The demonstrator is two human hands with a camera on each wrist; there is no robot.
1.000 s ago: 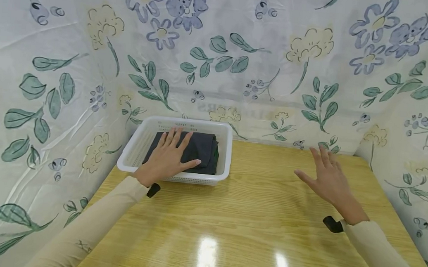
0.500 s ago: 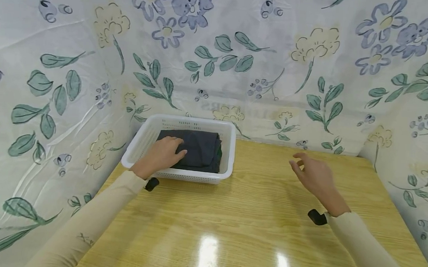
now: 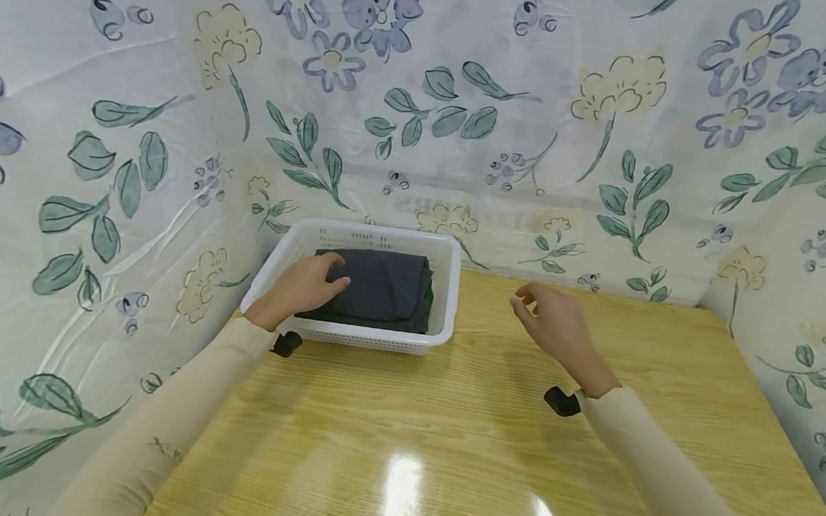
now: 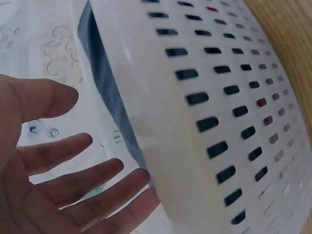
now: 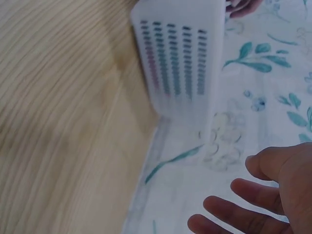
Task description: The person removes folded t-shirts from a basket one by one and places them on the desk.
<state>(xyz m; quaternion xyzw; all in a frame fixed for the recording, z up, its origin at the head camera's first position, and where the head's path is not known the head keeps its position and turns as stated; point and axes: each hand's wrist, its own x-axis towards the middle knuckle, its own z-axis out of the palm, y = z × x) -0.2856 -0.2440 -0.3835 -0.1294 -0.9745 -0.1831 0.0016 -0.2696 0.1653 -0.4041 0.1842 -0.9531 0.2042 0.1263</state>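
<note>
A white plastic basket stands at the back left of the table, holding folded dark navy cloth with a green edge on its right side. My left hand hovers over the basket's left part, fingers loosely bent close above the cloth. In the left wrist view the left hand has spread fingers beside the basket's rim and holds nothing. To the right of the basket, my right hand is in the air over the table, its fingers loosely curled with nothing between them.
The wooden table has bright reflections near its front. White floral sheeting encloses the back and both sides, with the basket close to the back sheet. Red bits show through the basket's side holes.
My right hand has moved left toward the basket, its fingers going from spread to loosely curled. My left hand has drawn back leftward over the cloth, fingers bending. The head view has shifted slightly.
</note>
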